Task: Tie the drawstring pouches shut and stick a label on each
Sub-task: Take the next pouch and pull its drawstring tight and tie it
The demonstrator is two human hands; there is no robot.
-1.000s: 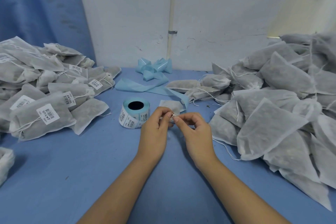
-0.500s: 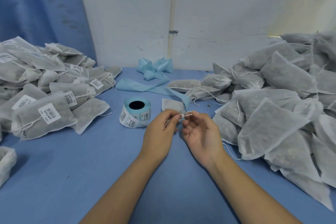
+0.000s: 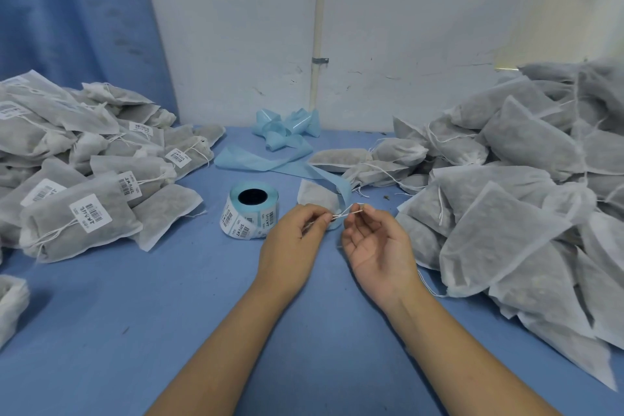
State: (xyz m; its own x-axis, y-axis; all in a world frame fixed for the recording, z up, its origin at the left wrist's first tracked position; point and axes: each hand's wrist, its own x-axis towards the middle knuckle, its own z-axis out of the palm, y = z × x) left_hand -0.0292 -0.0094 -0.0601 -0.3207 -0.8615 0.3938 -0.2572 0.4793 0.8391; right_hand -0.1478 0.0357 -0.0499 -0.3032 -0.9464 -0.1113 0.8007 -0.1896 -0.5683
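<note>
A small grey drawstring pouch lies on the blue table just beyond my hands, partly hidden by them. My left hand pinches its white drawstring at the fingertips. My right hand, palm turned up, pinches the other end of the string between thumb and forefinger. The string runs taut between both hands. A roll of barcode labels on blue backing stands just left of my left hand.
A pile of tied, labelled pouches fills the left side. A large heap of unlabelled pouches covers the right. Used light-blue backing tape trails from the back wall toward the pouch. Another pouch pokes in at the left edge.
My right hand has rolled palm-up and moved slightly right, drawing the string out between the hands. The left hand has stayed in place, still pinching.
</note>
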